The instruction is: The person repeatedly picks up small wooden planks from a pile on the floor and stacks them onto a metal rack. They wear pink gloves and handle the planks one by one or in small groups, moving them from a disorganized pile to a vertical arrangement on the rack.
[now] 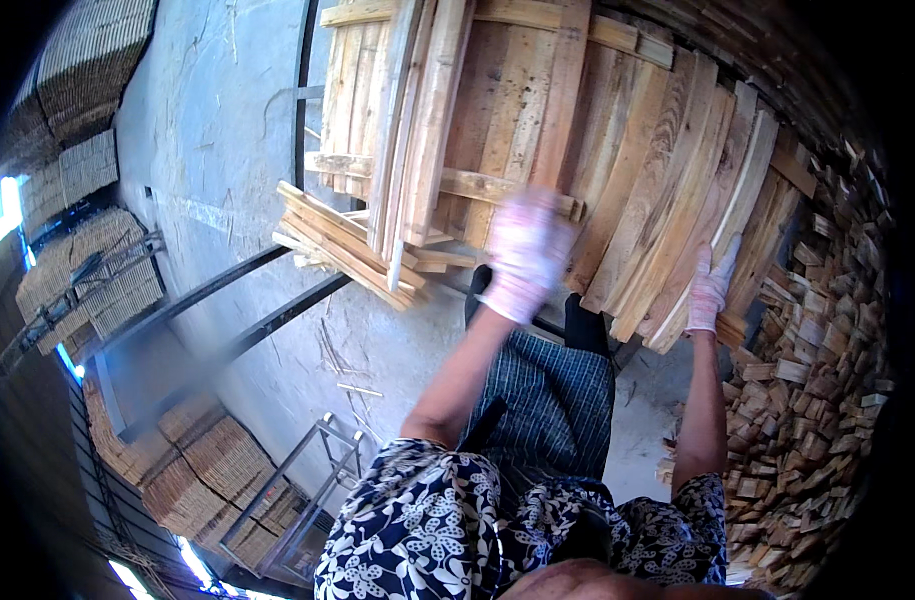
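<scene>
My left hand (522, 255), in a pale glove and blurred by motion, is raised against the flat wooden boards (507, 110) of a leaning stack; whether it grips one is unclear. My right hand (710, 288), also gloved, holds the lower end of a fan of long slanted planks (677, 200) at the right of that stack. Both bare forearms rise from flowered sleeves (427, 520) at the bottom edge. A striped apron (547, 400) hangs below the hands.
Short loose slats (347, 245) lie piled left of the stack on dark metal rails (277, 315). A heap of small wood offcuts (817, 380) fills the right side. Bundled slat stacks (107, 270) line the left, with a metal frame (312, 480) on the grey concrete floor (217, 130).
</scene>
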`<state>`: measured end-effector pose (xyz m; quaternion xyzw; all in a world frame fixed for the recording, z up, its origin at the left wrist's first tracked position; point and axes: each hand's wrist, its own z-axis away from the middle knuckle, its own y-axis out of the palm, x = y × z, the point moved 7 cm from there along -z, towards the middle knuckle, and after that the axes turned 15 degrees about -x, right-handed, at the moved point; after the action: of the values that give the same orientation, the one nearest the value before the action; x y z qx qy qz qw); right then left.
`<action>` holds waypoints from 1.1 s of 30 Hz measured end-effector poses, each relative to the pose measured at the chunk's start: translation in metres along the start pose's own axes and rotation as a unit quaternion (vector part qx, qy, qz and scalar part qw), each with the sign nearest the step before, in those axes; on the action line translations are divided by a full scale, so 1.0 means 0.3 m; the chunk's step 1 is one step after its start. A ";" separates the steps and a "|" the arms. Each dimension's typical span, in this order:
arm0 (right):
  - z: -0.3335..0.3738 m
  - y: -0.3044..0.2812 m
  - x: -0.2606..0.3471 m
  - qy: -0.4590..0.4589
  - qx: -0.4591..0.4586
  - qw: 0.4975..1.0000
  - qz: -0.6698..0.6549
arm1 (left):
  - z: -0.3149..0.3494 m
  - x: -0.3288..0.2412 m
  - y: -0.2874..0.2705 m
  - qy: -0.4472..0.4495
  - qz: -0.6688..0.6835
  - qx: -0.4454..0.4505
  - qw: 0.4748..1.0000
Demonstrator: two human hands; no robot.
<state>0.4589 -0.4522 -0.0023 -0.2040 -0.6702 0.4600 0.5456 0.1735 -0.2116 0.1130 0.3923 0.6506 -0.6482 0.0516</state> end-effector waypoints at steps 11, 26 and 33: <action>0.336 0.126 1.003 0.065 0.156 0.940 -0.296 | -0.230 0.897 -0.401 -0.234 -0.085 0.124 0.961; 0.450 0.700 1.610 -0.005 0.160 0.986 0.045 | -0.246 0.855 -0.386 -0.175 -0.205 0.048 0.962; 0.377 0.651 1.526 0.012 0.265 0.963 -0.046 | -0.225 0.825 -0.519 -0.228 -0.085 -0.011 0.970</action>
<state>0.1631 -0.0452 0.0848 -0.0263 -0.5270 0.5927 0.6085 -0.0567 -0.0190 0.1061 0.1771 0.6595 -0.7155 0.1472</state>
